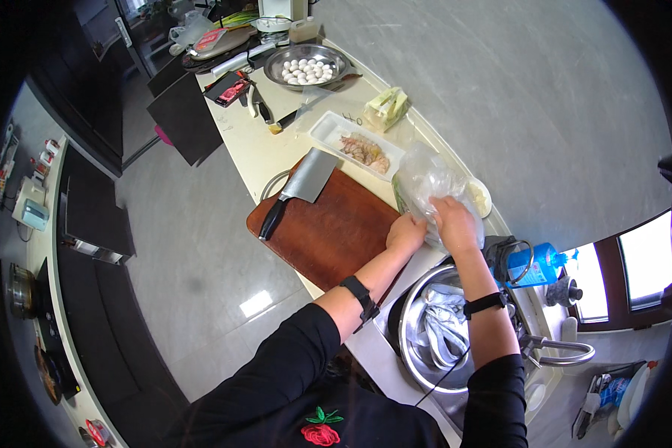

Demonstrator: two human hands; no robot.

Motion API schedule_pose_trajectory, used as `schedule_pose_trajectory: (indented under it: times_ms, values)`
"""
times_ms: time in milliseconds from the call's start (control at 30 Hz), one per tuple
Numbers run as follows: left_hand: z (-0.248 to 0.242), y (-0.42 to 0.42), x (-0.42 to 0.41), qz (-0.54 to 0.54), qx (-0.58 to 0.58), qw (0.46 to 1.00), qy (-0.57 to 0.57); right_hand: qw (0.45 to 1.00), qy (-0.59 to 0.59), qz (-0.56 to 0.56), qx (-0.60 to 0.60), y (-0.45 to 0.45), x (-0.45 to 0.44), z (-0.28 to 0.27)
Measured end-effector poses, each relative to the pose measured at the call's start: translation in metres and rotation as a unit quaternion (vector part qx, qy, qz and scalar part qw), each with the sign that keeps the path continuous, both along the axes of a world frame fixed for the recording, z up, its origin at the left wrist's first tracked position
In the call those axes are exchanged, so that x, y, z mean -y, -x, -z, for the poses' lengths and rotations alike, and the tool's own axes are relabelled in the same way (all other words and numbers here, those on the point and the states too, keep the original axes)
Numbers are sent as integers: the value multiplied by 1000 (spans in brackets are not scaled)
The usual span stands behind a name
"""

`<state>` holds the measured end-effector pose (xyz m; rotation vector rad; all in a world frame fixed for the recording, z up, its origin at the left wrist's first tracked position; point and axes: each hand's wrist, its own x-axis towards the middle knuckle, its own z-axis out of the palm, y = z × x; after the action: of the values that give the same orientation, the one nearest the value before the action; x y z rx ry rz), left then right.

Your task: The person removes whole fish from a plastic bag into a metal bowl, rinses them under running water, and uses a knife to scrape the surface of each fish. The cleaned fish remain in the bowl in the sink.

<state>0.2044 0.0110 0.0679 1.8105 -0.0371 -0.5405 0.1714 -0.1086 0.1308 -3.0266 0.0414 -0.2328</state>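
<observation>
Both my hands are at a clear plastic bag (425, 168) that has something green inside, past the board's right corner. My left hand (407, 232) has its fingers closed on the bag's near edge. My right hand (453, 221) pinches the plastic with thumb and fingers. A cleaver (312, 173) with a black handle lies on the brown wooden cutting board (336, 235). Just beyond the bag, a white tray (327, 131) holds peeled shrimp (364, 151). Under my right forearm, silvery fish (445, 325) lie in a steel basin (409, 358) at the sink.
A steel bowl of white eggs (308, 71), knives (264, 112) and a wrapped pale green vegetable (387, 107) are farther along the counter. A small white dish (481, 196) stands by the wall. Right are a blue pump bottle (537, 266) and the faucet (565, 353).
</observation>
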Motion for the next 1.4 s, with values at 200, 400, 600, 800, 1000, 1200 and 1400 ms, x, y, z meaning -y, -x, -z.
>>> schedule_pose_trajectory:
  times_ms: [200, 400, 600, 800, 1000, 1200, 1400]
  values:
    - [-1, 0, -3, 36, -11, 996, -76, 990, -23, 20, -135, -25, 27, 31]
    - [-8, 7, 1, 18, 27, 994, -100, 948, -42, 83, -305, -46, 52, 61]
    - [29, 1, 2, -10, 52, 998, -26, 959, -75, 33, -272, -44, 55, 38]
    - [-2, 20, -4, 51, -95, 990, 95, 994, -96, 9, -52, 40, 42, -10]
    - [12, 72, -24, 122, -69, 988, 71, 960, -232, 152, -28, 198, 40, -41]
    - [64, 139, -17, 251, -25, 968, -4, 886, -165, 419, -114, 402, 123, 47]
    - [76, 172, 0, 271, 21, 917, -293, 831, -27, 525, -183, 483, 207, 70]
